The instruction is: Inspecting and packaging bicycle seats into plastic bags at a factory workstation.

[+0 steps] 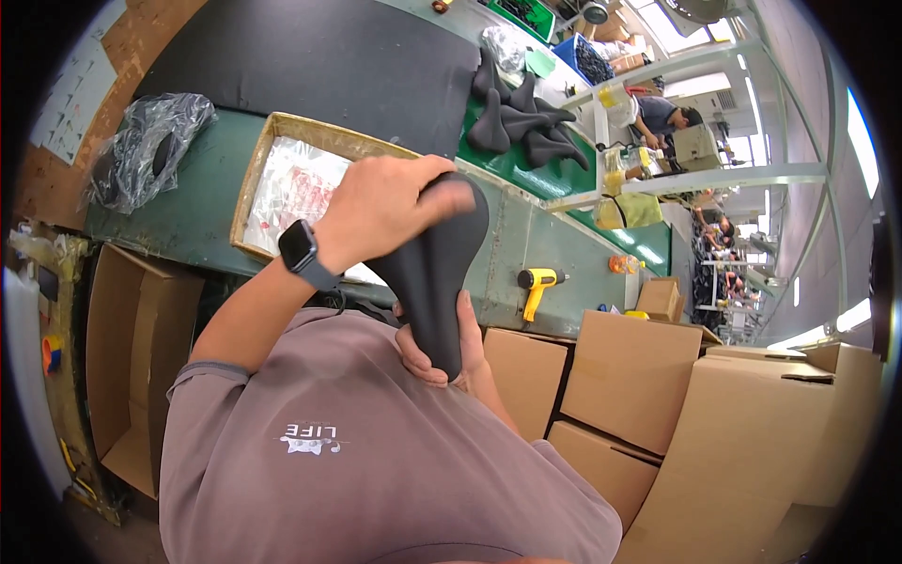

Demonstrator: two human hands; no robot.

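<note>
A black bicycle saddle [427,287] is held close in front of my chest, its wide end away from me and its narrow nose toward me. My left hand [385,207], with a watch on the wrist, grips the wide end, fingers bent over the edge; one finger is slightly smeared by motion. Around the nose wrap the fingers of my right hand [476,352], its thumb along the side. The saddle's underside is hidden. Just beyond my left hand lies a shallow cardboard box [252,179] lined with crumpled clear plastic.
A yellow heat gun [537,284] lies on the green bench [503,254]. More black saddles [512,122] are heaped on the green conveyor [564,180]. At left rests a clear plastic bag [155,155]. Cartons [634,376] stand at right, an open carton [136,367] at left. A person [658,117] works farther off.
</note>
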